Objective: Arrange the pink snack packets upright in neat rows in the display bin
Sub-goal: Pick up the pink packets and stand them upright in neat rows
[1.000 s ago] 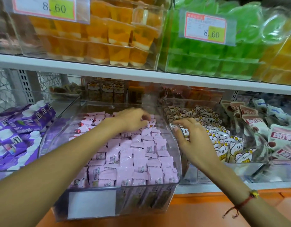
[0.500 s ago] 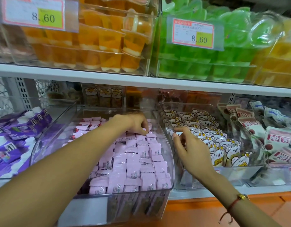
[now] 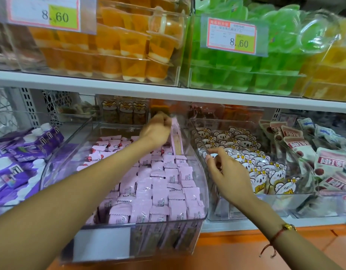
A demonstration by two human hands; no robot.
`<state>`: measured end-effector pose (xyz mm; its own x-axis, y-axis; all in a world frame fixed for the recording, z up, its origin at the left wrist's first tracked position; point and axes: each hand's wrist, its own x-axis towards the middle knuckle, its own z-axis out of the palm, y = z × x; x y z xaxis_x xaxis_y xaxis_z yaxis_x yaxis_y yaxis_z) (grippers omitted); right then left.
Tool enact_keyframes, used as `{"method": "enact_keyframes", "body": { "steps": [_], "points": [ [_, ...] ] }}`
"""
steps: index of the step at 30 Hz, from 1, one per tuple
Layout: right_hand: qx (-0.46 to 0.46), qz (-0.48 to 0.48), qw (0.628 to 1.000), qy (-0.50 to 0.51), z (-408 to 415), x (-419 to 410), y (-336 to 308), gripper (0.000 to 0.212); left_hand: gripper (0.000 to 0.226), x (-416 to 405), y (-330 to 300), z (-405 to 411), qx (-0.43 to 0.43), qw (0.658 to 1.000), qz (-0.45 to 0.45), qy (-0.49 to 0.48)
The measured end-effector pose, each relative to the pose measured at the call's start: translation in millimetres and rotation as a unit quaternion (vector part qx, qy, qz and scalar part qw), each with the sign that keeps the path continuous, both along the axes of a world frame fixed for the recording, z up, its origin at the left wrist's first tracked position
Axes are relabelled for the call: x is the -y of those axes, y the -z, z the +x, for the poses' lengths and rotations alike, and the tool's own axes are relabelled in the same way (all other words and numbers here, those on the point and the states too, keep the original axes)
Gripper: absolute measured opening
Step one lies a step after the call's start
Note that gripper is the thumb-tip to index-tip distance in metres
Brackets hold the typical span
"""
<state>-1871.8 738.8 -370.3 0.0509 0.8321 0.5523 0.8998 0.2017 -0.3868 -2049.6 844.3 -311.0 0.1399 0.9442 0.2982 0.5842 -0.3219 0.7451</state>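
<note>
Pinched in the left hand (image 3: 155, 129), one pink packet (image 3: 176, 139) hangs raised above the bin's (image 3: 204, 184) back right corner, over upright rows of packets (image 3: 160, 184). Beside it sit purple cartons (image 3: 22, 152) and bear pouches (image 3: 246, 156). Right hand (image 3: 226, 172), fingers loosely curled and empty, touches the bin's right wall. Half a second ago the left hand was down among the packets.

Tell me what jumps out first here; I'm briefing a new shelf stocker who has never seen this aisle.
The clear display bin packed with upright pink snack packets fills the centre of the lower shelf. Above its back rows, the left hand holds one pink packet lifted, while the right hand hovers by the bin's right wall. On the shelf above sit orange jelly cups and green jelly cups.
</note>
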Motion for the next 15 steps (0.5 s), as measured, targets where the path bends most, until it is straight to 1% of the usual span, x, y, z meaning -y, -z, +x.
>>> {"method": "enact_keyframes", "body": {
  "steps": [2,4,6,7,8,10,12,13,14,15],
  "points": [
    [-0.02,-0.017,1.0,0.0,-2,1,-5,0.022,0.025,4,-3,-6,0.104,0.994,-0.023,-0.026],
    [-0.074,0.0,0.997,0.003,-6,2,-14,0.024,0.028,11,-7,-14,0.231,0.97,-0.048,-0.061],
    [-0.123,0.065,0.99,0.01,-11,3,-29,0.023,0.025,20,-10,-22,0.374,0.92,-0.095,-0.071],
    [-0.147,0.09,0.985,0.0,-15,4,-36,0.022,0.022,25,-12,-25,0.434,0.89,-0.126,-0.06],
    [-0.172,0.102,0.98,-0.023,-20,6,-43,0.024,0.019,31,-13,-27,0.473,0.865,-0.162,-0.049],
    [-0.194,0.09,0.971,-0.103,-32,12,-53,0.035,0.017,42,-14,-28,0.496,0.832,-0.248,-0.028],
    [-0.158,0.076,0.969,-0.174,-44,15,-56,0.048,0.017,51,-12,-29,0.487,0.807,-0.335,-0.003],
    [-0.15,0.076,0.966,-0.197,-48,14,-55,0.05,0.018,54,-11,-29,0.479,0.796,-0.369,0.011],
    [-0.165,0.078,0.962,-0.204,-51,13,-55,0.048,0.019,57,-10,-30,0.47,0.79,-0.392,0.028],
    [-0.198,0.084,0.956,-0.2,-53,12,-56,0.044,0.021,59,-8,-31,0.452,0.795,-0.402,0.044]
  ]
}}
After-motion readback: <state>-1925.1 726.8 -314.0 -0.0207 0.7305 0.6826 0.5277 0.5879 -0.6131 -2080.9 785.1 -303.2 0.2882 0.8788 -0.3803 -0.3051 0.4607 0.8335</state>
